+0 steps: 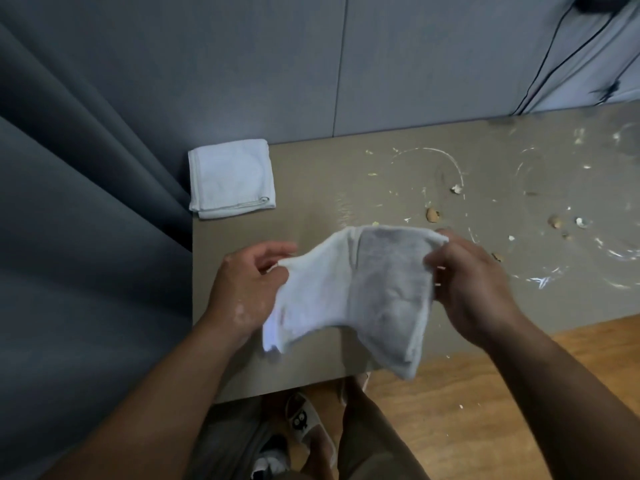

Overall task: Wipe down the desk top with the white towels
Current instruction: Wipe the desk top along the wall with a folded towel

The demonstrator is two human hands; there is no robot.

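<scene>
I hold a limp white terry towel (349,292) in the air above the near edge of the grey-beige desk top (311,209). My left hand (242,285) pinches one corner and my right hand (474,285) grips the opposite edge, its fingertips partly hidden behind the cloth. A second white towel, folded square (231,178), lies on the far left corner, overhanging it. Pale smears (450,161) and brownish scraps (432,214) litter the right side, too blurred to identify; the desk is cut off there.
</scene>
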